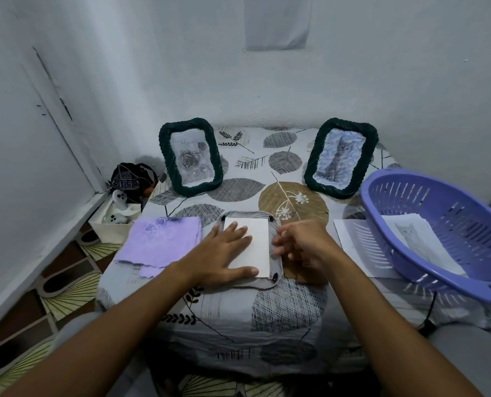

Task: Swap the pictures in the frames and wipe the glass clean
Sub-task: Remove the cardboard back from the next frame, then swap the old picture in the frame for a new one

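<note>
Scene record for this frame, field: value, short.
standing frames: rose picture frame back left; cat picture frame back right
work item: frame lying face down, white card on its back
left hand: flat on card
right hand: at frame's right edge, grip unclear
cloth: purple cloth, left of hands
basket: purple basket, right, tilted over cat print

both bare forearms reach forward; left grip [224,255] lies flat, fingers spread, palm down; right grip [300,243] just beside it, fingers curled loosely.
</note>
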Action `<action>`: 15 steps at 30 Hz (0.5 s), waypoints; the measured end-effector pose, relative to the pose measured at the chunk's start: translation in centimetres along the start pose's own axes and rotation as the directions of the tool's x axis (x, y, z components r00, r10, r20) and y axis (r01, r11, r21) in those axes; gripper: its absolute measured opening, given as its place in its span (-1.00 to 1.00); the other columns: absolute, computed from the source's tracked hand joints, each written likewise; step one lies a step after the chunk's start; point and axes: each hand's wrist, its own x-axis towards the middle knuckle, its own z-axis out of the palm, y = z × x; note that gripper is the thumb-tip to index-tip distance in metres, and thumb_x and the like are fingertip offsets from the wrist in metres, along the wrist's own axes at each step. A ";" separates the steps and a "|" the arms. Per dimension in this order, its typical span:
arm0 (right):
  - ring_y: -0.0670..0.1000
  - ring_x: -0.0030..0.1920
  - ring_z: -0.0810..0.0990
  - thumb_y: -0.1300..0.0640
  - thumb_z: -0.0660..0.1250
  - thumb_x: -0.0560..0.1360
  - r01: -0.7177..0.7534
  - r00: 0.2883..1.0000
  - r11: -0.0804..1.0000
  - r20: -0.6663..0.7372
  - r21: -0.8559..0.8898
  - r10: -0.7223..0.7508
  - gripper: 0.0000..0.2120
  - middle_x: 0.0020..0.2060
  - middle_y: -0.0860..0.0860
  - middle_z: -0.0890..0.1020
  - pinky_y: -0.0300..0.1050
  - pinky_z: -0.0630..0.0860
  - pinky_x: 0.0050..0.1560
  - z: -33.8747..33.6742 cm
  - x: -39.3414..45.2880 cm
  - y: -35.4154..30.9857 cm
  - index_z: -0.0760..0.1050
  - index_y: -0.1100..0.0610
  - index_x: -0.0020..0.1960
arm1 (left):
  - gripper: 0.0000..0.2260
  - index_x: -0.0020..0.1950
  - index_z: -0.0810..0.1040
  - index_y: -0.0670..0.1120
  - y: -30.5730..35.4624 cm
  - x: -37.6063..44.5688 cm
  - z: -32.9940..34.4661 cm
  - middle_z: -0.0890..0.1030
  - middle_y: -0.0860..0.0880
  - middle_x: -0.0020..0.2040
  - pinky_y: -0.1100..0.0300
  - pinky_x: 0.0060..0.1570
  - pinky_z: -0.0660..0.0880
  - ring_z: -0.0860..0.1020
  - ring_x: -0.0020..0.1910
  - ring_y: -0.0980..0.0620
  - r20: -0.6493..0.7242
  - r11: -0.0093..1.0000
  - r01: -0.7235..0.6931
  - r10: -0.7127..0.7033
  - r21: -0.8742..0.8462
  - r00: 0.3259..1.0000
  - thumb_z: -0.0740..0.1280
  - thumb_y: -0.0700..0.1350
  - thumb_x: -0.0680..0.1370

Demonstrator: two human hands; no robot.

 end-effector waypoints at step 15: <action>0.01 -0.43 0.58 0.38 0.39 0.43 0.079 0.992 0.997 -0.095 0.014 -0.078 -0.88 -0.25 0.16 0.68 -0.26 0.39 -0.54 1.4 0.6 0.0 0.56 0.23 -0.06 | -0.17 0.58 0.00 0.05 -0.1 -0.3 1.2 -0.06 0.01 0.58 -0.03 0.48 -0.31 -0.18 0.55 0.06 0.001 1.000 0.008 -0.008 0.001 1.000 -0.16 0.49 0.43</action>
